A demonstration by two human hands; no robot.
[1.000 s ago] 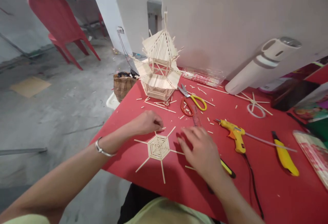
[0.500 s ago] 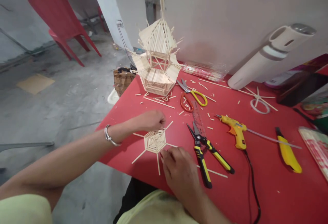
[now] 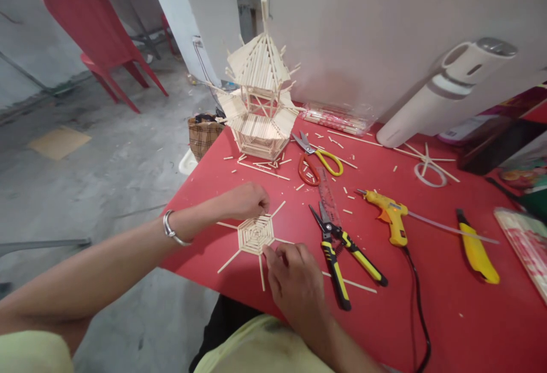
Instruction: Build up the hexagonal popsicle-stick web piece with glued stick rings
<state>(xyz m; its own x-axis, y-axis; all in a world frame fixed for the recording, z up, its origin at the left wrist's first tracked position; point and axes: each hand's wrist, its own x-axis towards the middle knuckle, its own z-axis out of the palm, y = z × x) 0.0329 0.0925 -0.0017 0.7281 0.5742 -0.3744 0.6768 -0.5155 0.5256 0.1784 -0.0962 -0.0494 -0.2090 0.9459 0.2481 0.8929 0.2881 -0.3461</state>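
A flat hexagonal web of thin wooden sticks [image 3: 256, 235], with spokes reaching past its rim, lies near the table's front left edge. My left hand [image 3: 245, 201], a silver bangle on its wrist, is closed at the web's far side. Its fingertips are turned down and mostly hidden, so what they grip does not show. At the near right corner of the web, my right hand [image 3: 297, 276] has its thumb and fingers closed on the rim. Black-and-yellow snips [image 3: 335, 242] lie open just right of that hand.
A stick-built pagoda [image 3: 260, 99] stands at the back left. Scissors [image 3: 314, 156], a clear ruler [image 3: 328, 193] and stick offcuts lie before it. Further right are a yellow glue gun [image 3: 391, 213] with a cord, a yellow-handled knife [image 3: 476, 248] and a white tumbler [image 3: 444, 97].
Both hands stay at the web with almost the same grip. The whole view has shifted slightly; the items on the table keep their places.
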